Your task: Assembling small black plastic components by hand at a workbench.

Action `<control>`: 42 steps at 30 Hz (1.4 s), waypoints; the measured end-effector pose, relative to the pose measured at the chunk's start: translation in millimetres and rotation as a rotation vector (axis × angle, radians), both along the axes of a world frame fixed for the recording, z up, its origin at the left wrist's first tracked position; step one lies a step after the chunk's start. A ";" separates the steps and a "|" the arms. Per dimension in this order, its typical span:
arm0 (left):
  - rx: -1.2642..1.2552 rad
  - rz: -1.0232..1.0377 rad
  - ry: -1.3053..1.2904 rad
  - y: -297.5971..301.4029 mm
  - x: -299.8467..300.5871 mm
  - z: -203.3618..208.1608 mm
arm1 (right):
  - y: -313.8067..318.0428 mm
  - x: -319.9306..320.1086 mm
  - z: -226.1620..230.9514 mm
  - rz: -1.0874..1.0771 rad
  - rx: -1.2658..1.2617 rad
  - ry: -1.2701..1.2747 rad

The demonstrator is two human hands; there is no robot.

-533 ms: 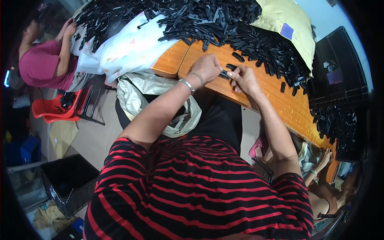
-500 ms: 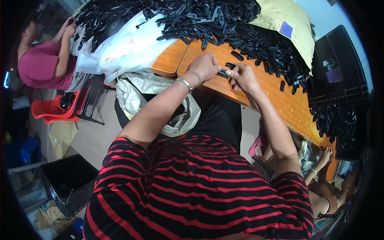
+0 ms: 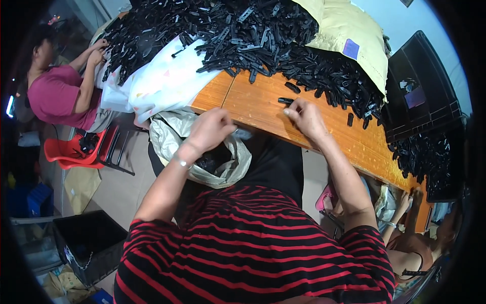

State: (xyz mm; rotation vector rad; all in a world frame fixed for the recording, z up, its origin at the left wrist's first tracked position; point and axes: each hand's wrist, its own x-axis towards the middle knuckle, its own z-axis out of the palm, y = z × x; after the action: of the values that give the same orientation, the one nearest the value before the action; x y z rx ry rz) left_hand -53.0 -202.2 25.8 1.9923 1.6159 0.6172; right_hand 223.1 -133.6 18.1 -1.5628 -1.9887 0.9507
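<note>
Workroom with tiled floor; orange-brown wooden counter runs across the upper part of the view. A broad pile of black plastic clips covers its far side, with a white plastic sheet at the left and a yellow sack behind.

Pose: both forearms reach up from the lower edge, out of a black and red striped shirt. Left hand is off the counter, at the near edge, above the mouth of a pale woven sack; wrist bent, fingers curled inward, band at the wrist. A blurred greyish shape shows just right of its fingertips, too smeared to identify; cannot tell whether the hand holds anything. Right hand is over the counter, fingers bent, thumb toward the left; its grip cannot be told from this angle.

Labels: purple label on the yellow sack; second purple patch on a black upright panel at right. Print on both too small to read.

Position: one black clip lies on the counter at the right hand's fingertips, on their left, well apart from the left hand. Another clip lies just beyond it, toward the pile.

Surroundings: person in magenta top at left.
</note>
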 end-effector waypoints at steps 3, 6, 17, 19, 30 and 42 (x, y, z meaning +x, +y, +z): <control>0.234 -0.014 0.087 -8.5 -23.5 -6.2 | 11.9 1.5 2.9 -0.045 0.519 -0.211; 0.249 0.119 -0.135 24.7 2.6 4.9 | 22.5 -7.5 -3.4 -0.012 0.620 -0.264; 0.566 0.193 0.094 125.8 66.4 -36.3 | 18.5 -12.4 -0.2 0.075 0.342 -0.351; 0.624 0.185 0.079 124.7 65.5 -39.5 | 12.1 -6.3 3.5 0.088 0.261 -0.317; -0.219 0.119 -0.751 123.7 42.5 -16.7 | 4.9 -6.0 6.3 0.237 0.411 -0.339; -0.613 0.076 -1.228 85.9 39.6 -22.9 | -8.9 -46.4 -6.1 0.095 0.494 -0.267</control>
State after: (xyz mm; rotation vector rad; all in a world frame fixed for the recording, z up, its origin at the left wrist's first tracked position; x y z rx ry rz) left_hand -13.4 -116.3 2.9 0.7620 0.8969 0.9490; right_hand 176.7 -142.5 12.0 -1.3718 -2.2712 0.2471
